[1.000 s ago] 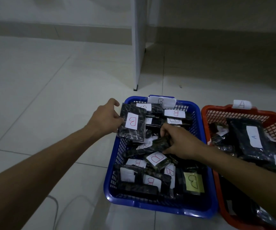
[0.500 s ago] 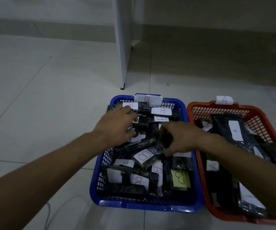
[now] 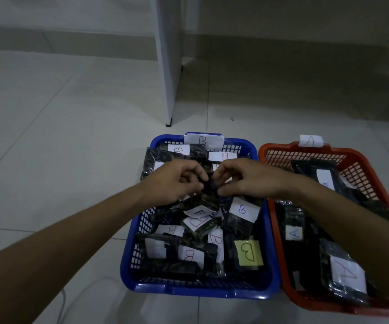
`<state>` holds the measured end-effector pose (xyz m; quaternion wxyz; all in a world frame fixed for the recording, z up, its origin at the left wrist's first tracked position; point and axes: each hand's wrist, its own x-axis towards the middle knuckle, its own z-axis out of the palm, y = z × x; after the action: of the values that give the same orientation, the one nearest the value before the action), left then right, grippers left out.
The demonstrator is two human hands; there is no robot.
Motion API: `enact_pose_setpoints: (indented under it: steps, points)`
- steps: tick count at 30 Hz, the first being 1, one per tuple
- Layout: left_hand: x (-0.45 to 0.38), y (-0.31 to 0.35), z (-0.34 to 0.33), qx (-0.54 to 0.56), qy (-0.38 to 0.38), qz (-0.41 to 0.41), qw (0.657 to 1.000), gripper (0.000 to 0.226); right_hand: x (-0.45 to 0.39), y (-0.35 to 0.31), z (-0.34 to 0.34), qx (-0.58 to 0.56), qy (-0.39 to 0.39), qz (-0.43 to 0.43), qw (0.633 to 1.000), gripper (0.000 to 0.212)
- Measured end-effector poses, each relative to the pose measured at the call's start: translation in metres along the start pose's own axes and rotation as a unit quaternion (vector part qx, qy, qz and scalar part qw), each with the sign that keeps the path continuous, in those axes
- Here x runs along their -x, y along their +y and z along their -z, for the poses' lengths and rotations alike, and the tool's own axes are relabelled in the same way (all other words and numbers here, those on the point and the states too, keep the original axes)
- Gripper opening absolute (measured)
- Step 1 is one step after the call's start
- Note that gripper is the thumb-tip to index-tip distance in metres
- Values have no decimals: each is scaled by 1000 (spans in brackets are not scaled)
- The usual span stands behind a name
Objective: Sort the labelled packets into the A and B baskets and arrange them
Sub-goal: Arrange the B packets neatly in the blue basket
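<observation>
A blue basket (image 3: 268,232) tagged B sits on the floor, filled with several dark packets bearing B labels. To its right stands an orange basket (image 3: 280,183) tagged A, holding dark packets labelled A. My left hand (image 3: 172,181) and my right hand (image 3: 244,177) meet over the middle of the blue basket. Both pinch the top of one dark packet (image 3: 208,198) that hangs between them, a white B label at its lower end. A yellow B label (image 3: 249,253) lies near the basket's front right.
A white furniture panel (image 3: 169,59) stands on the tiled floor behind the baskets. A thin white cable (image 3: 62,300) lies on the floor at the lower left. A dark packet (image 3: 151,163) leans over the blue basket's far left rim.
My left hand let go of the packet at the basket's far left and came to the middle. My right hand lifted its packet, and both hands now pinch it together.
</observation>
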<state>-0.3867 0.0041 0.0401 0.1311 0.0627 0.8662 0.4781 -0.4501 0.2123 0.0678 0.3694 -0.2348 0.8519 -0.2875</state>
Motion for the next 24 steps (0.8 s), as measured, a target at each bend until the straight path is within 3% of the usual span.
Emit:
enact_pose_setpoints:
  steps: [3,5,8,9,11,14,16,18,20,22,24]
  points:
    - [4,3,-3,-32,-48,11,998,17,6,0,9,135,-31,-39,990,47]
    - [5,7,-2,-2,-87,43,995,22,8,-2,18,106,-28,-46,993,46]
    - [6,9,5,-32,-172,76,982,26,10,-6,34,51,43,-17,998,36]
    - [7,9,7,-49,-167,78,982,27,11,-7,39,26,79,-3,997,33]
    - [7,9,9,-79,-78,63,992,37,10,-10,46,-39,147,27,988,27]
    - [5,12,13,-31,28,34,999,54,1,-17,35,-157,153,52,974,27]
    - [5,13,15,24,6,56,998,50,-6,-20,17,-205,111,53,971,27]
    - [8,10,15,5,-38,76,996,33,-11,-20,2,-205,85,51,974,22]
    - [16,4,16,-65,-58,73,994,20,-13,-18,-3,-114,105,35,987,16]
    - [26,-3,20,-103,-78,91,987,16,-12,-11,-2,125,103,-9,987,22]
    - [35,-7,25,-111,-102,116,982,16,-9,-8,-9,359,43,-63,930,28]
